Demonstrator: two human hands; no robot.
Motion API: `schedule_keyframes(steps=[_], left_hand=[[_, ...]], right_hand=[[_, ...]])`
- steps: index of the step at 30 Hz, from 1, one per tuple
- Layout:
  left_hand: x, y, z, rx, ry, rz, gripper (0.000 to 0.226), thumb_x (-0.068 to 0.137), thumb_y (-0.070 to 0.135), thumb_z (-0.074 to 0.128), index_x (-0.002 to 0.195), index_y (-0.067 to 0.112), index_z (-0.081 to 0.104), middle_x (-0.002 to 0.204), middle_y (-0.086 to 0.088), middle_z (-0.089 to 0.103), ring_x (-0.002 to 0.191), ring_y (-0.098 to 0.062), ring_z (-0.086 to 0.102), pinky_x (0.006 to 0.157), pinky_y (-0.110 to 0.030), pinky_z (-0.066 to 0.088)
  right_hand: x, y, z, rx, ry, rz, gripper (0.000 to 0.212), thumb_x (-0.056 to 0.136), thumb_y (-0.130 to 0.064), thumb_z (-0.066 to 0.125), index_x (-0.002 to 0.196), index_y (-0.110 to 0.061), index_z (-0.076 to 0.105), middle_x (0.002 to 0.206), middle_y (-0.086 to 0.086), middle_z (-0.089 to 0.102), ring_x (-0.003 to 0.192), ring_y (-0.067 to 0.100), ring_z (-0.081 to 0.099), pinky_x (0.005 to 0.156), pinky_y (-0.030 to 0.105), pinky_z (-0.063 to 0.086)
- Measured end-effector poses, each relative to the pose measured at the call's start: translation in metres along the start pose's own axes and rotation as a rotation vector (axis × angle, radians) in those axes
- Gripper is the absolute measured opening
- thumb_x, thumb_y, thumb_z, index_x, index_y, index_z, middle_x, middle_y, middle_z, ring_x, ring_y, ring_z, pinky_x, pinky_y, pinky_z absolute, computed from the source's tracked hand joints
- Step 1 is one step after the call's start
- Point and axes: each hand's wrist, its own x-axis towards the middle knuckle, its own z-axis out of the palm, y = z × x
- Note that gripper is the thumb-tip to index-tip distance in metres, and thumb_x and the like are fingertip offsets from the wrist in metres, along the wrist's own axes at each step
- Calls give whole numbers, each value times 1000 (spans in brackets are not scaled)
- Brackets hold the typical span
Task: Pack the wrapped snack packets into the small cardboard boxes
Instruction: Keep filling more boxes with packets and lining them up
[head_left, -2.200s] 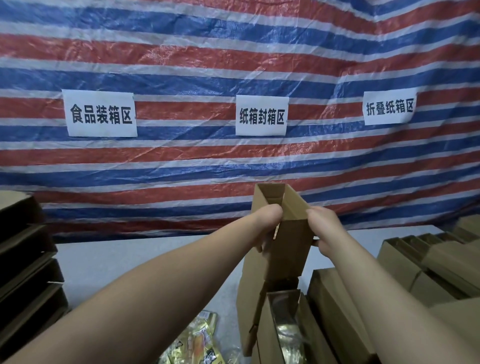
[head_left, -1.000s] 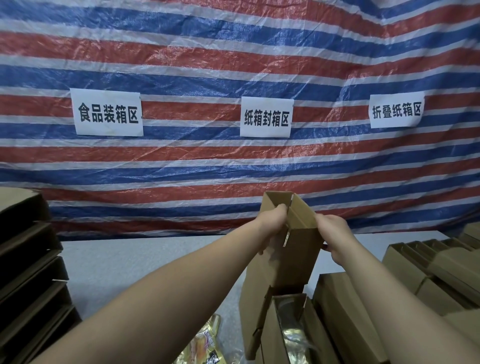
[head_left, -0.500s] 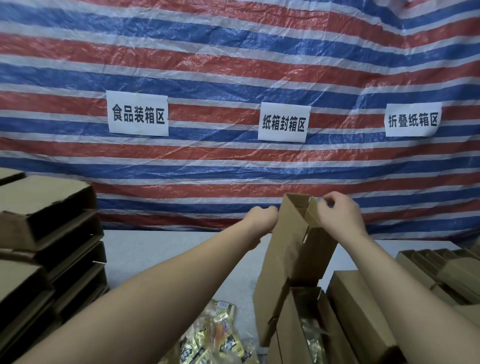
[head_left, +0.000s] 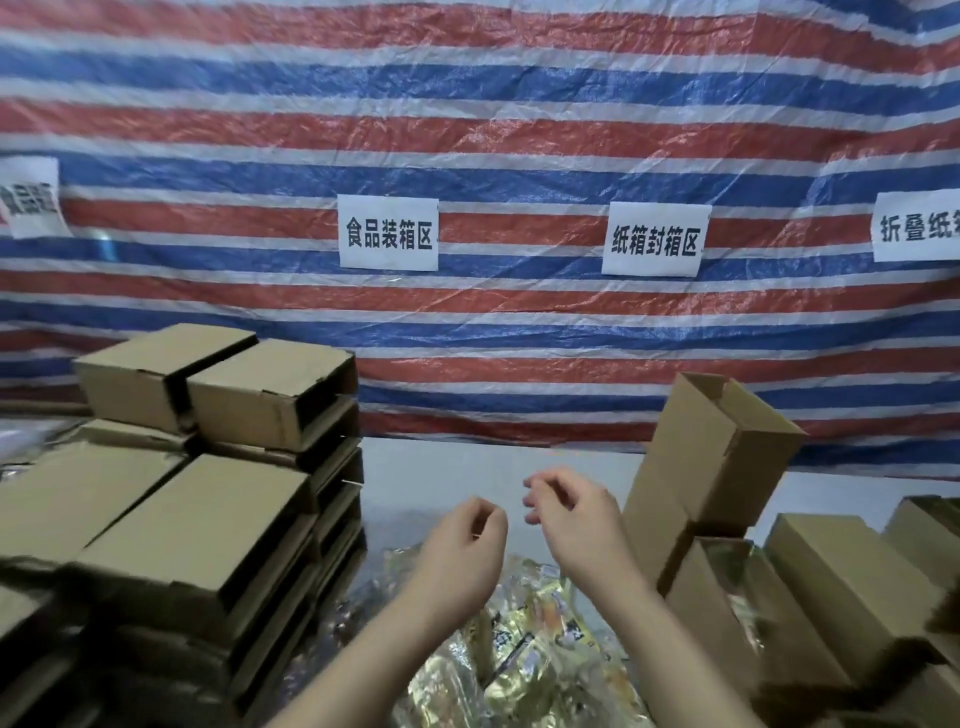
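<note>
A tall cardboard box (head_left: 719, 457) stands upright at the right, on top of other boxes, its top end partly open. Both my hands hover in the middle, apart from it and holding nothing. My left hand (head_left: 462, 551) has loosely curled fingers. My right hand (head_left: 576, 519) is close beside it, fingers also loosely bent. Below them lies a heap of gold and yellow wrapped snack packets (head_left: 524, 649) on the grey table (head_left: 467, 473). An open box (head_left: 727, 587) with a shiny packet inside lies under the upright one.
A stack of several empty cardboard boxes (head_left: 208, 493) rises at the left. More boxes (head_left: 857, 582) lie at the right. A striped tarpaulin (head_left: 467, 130) with white paper signs hangs behind the table.
Both hands have let go of the upright box and drawn back toward the middle above the packets. The view has swung left, bringing the left stack into sight.
</note>
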Motion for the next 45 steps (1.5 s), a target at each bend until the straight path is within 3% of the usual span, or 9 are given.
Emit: schedule_keyframes(steps=[2, 5, 13, 20, 24, 27, 32, 40, 45], left_hand=[[-30, -27, -20, 11, 24, -23, 24, 98, 32, 49, 81, 23, 64, 77, 3, 67, 75, -7, 63, 73, -28, 49], [-70, -65, -45, 19, 95, -76, 22, 98, 30, 54, 80, 24, 67, 72, 9, 67, 68, 2, 59, 63, -16, 44], [-137, -134, -84, 110, 102, -207, 20, 98, 29, 55, 81, 25, 64, 62, 7, 59, 58, 5, 51, 59, -13, 39], [-159, -132, -130, 173, 200, -97, 25, 98, 23, 54, 78, 37, 57, 76, 16, 64, 80, 9, 59, 65, -7, 40], [-139, -112, -166, 259, 295, -47, 17, 99, 34, 47, 85, 32, 58, 82, 14, 63, 81, 4, 57, 64, -13, 40], [-100, -88, -197, 289, 420, 21, 20, 99, 31, 47, 110, 26, 64, 102, 14, 63, 95, -1, 57, 79, -16, 41], [-13, -57, -243, 602, 602, 109, 42, 96, 31, 53, 131, 8, 52, 134, -12, 54, 126, -30, 48, 106, -41, 38], [121, -76, -255, 1057, 356, 4, 83, 90, 63, 47, 153, 13, 25, 159, -14, 29, 147, -33, 25, 117, -51, 21], [165, -99, -247, 1139, 293, -98, 75, 93, 57, 48, 152, 15, 29, 158, -14, 31, 146, -35, 27, 116, -57, 19]], right_hand=[[-33, 10, 30, 69, -39, 68, 19, 94, -34, 55, 86, -46, 67, 83, -8, 71, 73, 17, 69, 75, 44, 56], [-75, 32, 72, 110, -101, 192, 26, 97, -17, 60, 78, -30, 73, 80, -6, 74, 73, 17, 71, 78, 46, 58], [-147, 49, 147, 115, -207, 394, 25, 97, -10, 60, 78, -19, 73, 73, -1, 74, 69, 17, 71, 74, 36, 57], [-153, 4, 195, 80, -309, 257, 20, 99, -18, 58, 85, -26, 72, 83, -13, 74, 76, 4, 69, 75, 31, 58], [-134, -37, 211, 67, -317, 133, 20, 98, -20, 58, 89, -35, 66, 83, -19, 69, 80, -8, 63, 68, 11, 49], [-95, -71, 224, 49, -264, 7, 15, 97, -18, 58, 103, -30, 66, 92, -22, 66, 85, -3, 61, 66, 3, 41], [-15, -122, 236, -91, -255, -127, 32, 96, -19, 55, 127, -17, 59, 115, -5, 61, 110, 15, 56, 87, 25, 39], [74, -133, 228, -310, -267, -103, 45, 99, -22, 48, 144, -20, 43, 148, 5, 45, 130, 28, 47, 90, 32, 39], [98, -124, 223, -441, -272, -107, 56, 96, -28, 50, 149, -19, 35, 154, 6, 37, 136, 30, 43, 105, 45, 43]])
